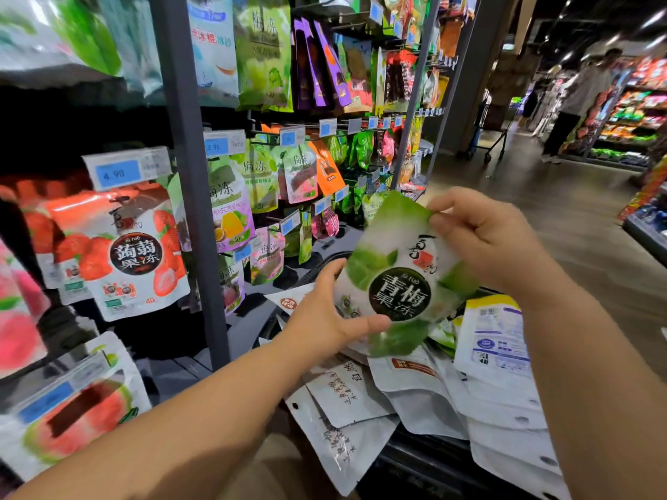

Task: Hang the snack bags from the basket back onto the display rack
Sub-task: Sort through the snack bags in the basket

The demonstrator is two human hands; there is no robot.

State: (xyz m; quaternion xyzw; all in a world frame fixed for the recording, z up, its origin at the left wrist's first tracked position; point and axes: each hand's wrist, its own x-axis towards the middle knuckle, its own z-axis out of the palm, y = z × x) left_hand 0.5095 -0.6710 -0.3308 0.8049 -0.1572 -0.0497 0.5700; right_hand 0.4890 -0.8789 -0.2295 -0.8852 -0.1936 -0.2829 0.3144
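A green and white snack bag [393, 272] with a black round label is held up above the basket. My left hand [325, 312] grips its lower left edge, thumb across the front. My right hand [483, 240] pinches its top right corner. Below lies the dark basket [426, 460] with several white snack bags [415, 398] piled in it. The display rack [195, 196] stands to the left, with bags hanging from its hooks, among them a red strawberry bag [126, 254].
Price tags [119, 171] sit at the hook ends. Green and purple bags [260, 175] fill the rack further along. The aisle floor opens to the right, where a person [577, 102] stands by a trolley and far shelves.
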